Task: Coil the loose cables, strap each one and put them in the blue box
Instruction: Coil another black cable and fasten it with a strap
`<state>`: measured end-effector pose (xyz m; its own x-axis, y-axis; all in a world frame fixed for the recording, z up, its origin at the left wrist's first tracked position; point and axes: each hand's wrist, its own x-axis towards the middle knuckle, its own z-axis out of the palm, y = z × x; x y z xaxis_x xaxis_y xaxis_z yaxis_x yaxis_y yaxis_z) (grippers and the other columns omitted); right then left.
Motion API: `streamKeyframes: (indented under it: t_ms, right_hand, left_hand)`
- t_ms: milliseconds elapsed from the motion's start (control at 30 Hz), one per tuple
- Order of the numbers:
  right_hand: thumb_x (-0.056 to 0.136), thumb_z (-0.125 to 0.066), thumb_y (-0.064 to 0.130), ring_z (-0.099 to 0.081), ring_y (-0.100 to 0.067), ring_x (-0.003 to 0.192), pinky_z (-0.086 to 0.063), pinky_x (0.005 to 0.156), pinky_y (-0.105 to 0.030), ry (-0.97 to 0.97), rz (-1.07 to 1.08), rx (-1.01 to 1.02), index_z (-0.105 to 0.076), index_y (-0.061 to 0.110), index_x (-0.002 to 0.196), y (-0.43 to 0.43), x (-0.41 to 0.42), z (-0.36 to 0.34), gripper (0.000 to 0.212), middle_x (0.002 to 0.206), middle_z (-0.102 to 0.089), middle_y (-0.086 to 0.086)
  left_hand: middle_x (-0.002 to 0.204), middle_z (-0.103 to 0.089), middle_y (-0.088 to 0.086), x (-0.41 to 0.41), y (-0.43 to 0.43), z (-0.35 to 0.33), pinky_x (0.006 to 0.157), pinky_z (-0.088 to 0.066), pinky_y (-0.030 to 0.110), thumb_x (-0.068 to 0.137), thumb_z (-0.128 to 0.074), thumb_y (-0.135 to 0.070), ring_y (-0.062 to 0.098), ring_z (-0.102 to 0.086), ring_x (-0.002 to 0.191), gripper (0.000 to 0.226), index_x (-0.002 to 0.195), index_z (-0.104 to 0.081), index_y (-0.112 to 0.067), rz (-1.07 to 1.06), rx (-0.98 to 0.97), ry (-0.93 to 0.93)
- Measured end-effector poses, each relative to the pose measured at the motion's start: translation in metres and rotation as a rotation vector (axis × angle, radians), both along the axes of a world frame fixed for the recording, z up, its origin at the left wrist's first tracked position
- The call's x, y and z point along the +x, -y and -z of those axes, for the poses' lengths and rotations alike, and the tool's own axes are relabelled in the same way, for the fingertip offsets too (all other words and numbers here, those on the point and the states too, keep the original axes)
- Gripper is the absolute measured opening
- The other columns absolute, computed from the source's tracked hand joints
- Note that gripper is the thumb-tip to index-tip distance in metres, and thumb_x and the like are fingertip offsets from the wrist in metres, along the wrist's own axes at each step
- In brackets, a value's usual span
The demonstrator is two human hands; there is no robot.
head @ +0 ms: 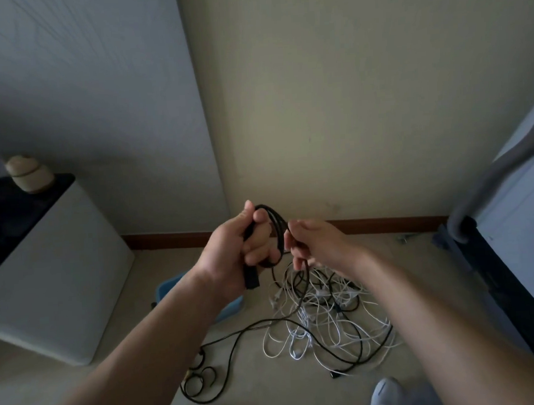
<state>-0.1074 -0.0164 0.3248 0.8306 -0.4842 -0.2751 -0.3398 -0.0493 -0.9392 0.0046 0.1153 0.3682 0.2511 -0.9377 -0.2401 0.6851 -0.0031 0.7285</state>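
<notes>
My left hand (240,250) is raised in front of me, closed around a few loops of a black cable (276,223), with a black plug end hanging below the palm. Just to its right, my right hand (317,240) pinches the same cable's free run, which drops to the floor. A tangle of white and black cables (324,317) lies on the floor below my hands. The blue box (231,308) stands on the floor left of the pile, mostly hidden behind my left forearm.
A white cabinet (56,275) with a dark top and a small jar (29,174) stands at the left. A dark and grey appliance (510,267) with a grey hose fills the right side. Smaller black cable loops (198,382) lie near my feet. The wall is close ahead.
</notes>
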Motion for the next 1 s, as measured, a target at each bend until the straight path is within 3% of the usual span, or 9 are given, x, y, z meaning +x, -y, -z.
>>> streamKeyframes:
  t_ms: [100,267,467,567,667,733,800,900,1000]
  right_hand:
    - [0.109,-0.031,0.035,-0.058,-0.019,0.056,-0.05,0.072,-0.04,-0.086,-0.058,0.054,-0.055,0.014,0.088,-0.009,0.0,0.0,0.038,0.061,-0.054,0.001]
    - [0.109,-0.03,0.026,-0.067,-0.028,0.067,-0.058,0.076,-0.05,-0.149,-0.149,0.069,-0.047,0.016,0.102,-0.029,0.001,-0.008,0.02,0.072,-0.056,-0.006]
    - [0.109,-0.035,0.019,-0.058,-0.017,0.057,-0.059,0.066,-0.043,-0.113,-0.261,-0.01,-0.051,0.02,0.123,-0.046,0.003,-0.011,0.022,0.081,-0.062,-0.007]
    - [0.107,-0.043,0.02,-0.052,-0.014,0.058,-0.059,0.064,-0.036,-0.062,-0.29,-0.063,-0.049,0.033,0.141,-0.049,0.006,-0.01,0.037,0.077,-0.059,-0.002]
    - [0.102,-0.054,0.021,-0.05,-0.008,0.052,-0.053,0.051,-0.033,0.045,-0.207,-0.116,-0.066,0.023,0.125,-0.048,0.009,-0.013,0.025,0.067,-0.058,0.006]
    - [0.097,-0.064,0.024,-0.05,-0.002,0.046,-0.042,0.05,-0.027,0.106,-0.106,-0.236,-0.073,0.021,0.093,-0.048,0.011,-0.017,0.01,0.057,-0.059,0.012]
    - [0.09,-0.072,0.03,-0.052,0.002,0.051,-0.041,0.056,-0.026,0.133,-0.032,-0.363,-0.069,0.025,0.072,-0.046,0.012,-0.021,0.019,0.054,-0.06,0.015]
    - [0.087,-0.074,0.031,-0.047,-0.005,0.049,-0.039,0.057,-0.031,0.162,-0.007,-0.31,-0.063,0.021,0.064,-0.035,0.006,-0.028,0.027,0.05,-0.051,0.011]
    - [0.086,-0.068,0.026,-0.036,-0.007,0.044,-0.033,0.05,-0.03,0.272,0.005,-0.102,-0.065,0.019,0.072,-0.018,-0.002,-0.033,0.016,0.046,-0.043,0.012]
  left_hand:
    - [0.045,-0.033,-0.003,0.001,0.003,0.002,0.057,-0.047,0.022,0.108,-0.03,-0.037,0.013,-0.044,0.044,0.04,0.076,-0.044,-0.017,-0.184,-0.019,-0.109]
    - [0.046,-0.038,-0.001,0.018,0.007,0.004,0.068,-0.05,0.027,0.109,-0.031,-0.035,0.016,-0.054,0.05,0.04,0.078,-0.046,-0.016,-0.442,-0.077,-0.189]
    - [0.075,-0.075,0.011,0.036,0.006,0.003,0.079,-0.06,0.036,0.11,-0.027,-0.034,0.026,-0.075,0.091,0.04,0.084,-0.049,-0.015,-0.595,-0.107,-0.168]
    - [0.095,-0.076,0.02,0.046,0.006,0.002,0.092,-0.055,0.042,0.11,-0.027,-0.033,0.031,-0.073,0.099,0.038,0.088,-0.049,-0.014,-0.655,-0.095,-0.007]
    - [0.1,-0.075,0.02,0.047,0.008,0.008,0.096,-0.054,0.045,0.111,-0.028,-0.03,0.032,-0.073,0.099,0.032,0.094,-0.048,-0.011,-0.67,-0.043,0.29]
    - [0.098,-0.077,0.013,0.043,0.009,0.013,0.09,-0.056,0.04,0.111,-0.029,-0.027,0.028,-0.075,0.094,0.03,0.099,-0.049,-0.008,-0.633,0.016,0.551]
    - [0.096,-0.077,0.009,0.038,0.01,0.019,0.082,-0.059,0.04,0.11,-0.03,-0.027,0.025,-0.076,0.086,0.029,0.101,-0.05,-0.007,-0.575,0.066,0.783]
    - [0.088,-0.076,0.009,0.036,0.011,0.031,0.069,-0.06,0.044,0.109,-0.036,-0.027,0.029,-0.074,0.074,0.026,0.099,-0.052,-0.008,-0.479,0.104,0.962]
    - [0.073,-0.073,0.01,0.038,0.012,0.037,0.058,-0.055,0.04,0.108,-0.038,-0.028,0.035,-0.069,0.065,0.028,0.093,-0.055,-0.012,-0.338,0.166,1.063]
